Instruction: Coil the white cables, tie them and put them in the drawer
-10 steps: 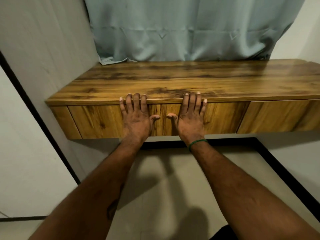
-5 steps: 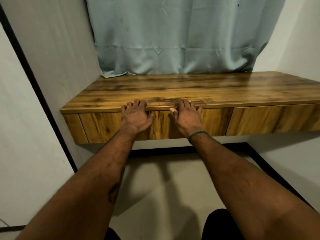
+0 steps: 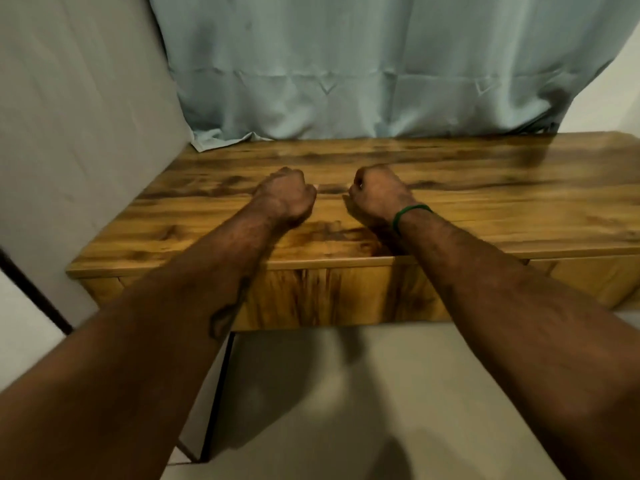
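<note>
Starting nearest the camera, both forearms reach forward over the pale floor [image 3: 346, 393]. The left forearm carries a dark mark [image 3: 223, 315], and the right wrist wears a green band [image 3: 410, 213]. Beyond them the drawer [image 3: 346, 292] sits flush under the front edge of the desk top [image 3: 502, 209], closed, with no handle to be seen.

Further on, the left hand [image 3: 285, 195] and the right hand [image 3: 377, 195] are over the desk top, near each other but apart. Each has its fingers curled under into a fist, and nothing shows in either. Whether they touch the wood cannot be told through the blur.

At the back a grey-blue curtain [image 3: 346, 81] hangs down to the desk top, one corner lying on it beside the left wall [image 3: 86, 116].

White cables: none in view anywhere in the scene. Judgement: with the drawer closed, they are likely stowed inside, which would put the task at or near its end.

Judgement on handling: such cables would be light, limp and slightly springy, with a smooth jacket that slips. They are best taken near a plug end, looped, then pinched where the loops cross for tying.
</note>
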Available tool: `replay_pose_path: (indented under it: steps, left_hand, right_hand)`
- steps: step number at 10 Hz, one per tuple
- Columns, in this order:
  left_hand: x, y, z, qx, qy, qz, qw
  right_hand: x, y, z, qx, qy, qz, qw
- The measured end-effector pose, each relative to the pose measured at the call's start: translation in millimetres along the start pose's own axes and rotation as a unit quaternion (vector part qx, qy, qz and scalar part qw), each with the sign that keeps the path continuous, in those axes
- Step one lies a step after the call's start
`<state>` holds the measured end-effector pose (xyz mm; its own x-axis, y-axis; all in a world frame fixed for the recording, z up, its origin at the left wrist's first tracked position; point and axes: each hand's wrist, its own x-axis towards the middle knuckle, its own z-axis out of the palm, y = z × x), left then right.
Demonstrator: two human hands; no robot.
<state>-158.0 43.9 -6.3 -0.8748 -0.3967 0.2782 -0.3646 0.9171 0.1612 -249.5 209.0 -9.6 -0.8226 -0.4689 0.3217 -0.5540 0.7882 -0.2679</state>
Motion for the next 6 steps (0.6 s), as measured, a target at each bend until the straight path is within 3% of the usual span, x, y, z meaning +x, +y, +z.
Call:
replay_pose_path:
  steps: [2,3,4,6]
  left_hand:
    - [13,-15,0,-0.001,-0.034,0.029,0.999]
    - [-6,-32,-5,0.003,-0.200,0.000,0.980]
    - [-26,-24,-33,-0.011,-0.245,0.004,0.969]
    - [-52,3,-122,0.045,-0.261,0.009,0.964]
  right_hand:
    - [9,1,5,-0.026,-0.104,-0.024,0.994]
    - [-15,-3,-29,-0.044,-0.193,-0.013,0.980]
    - [-30,-10,-58,-0.038,-0.247,0.009,0.968]
    - [-34,-30,-122,-0.004,-0.277,0.042,0.960]
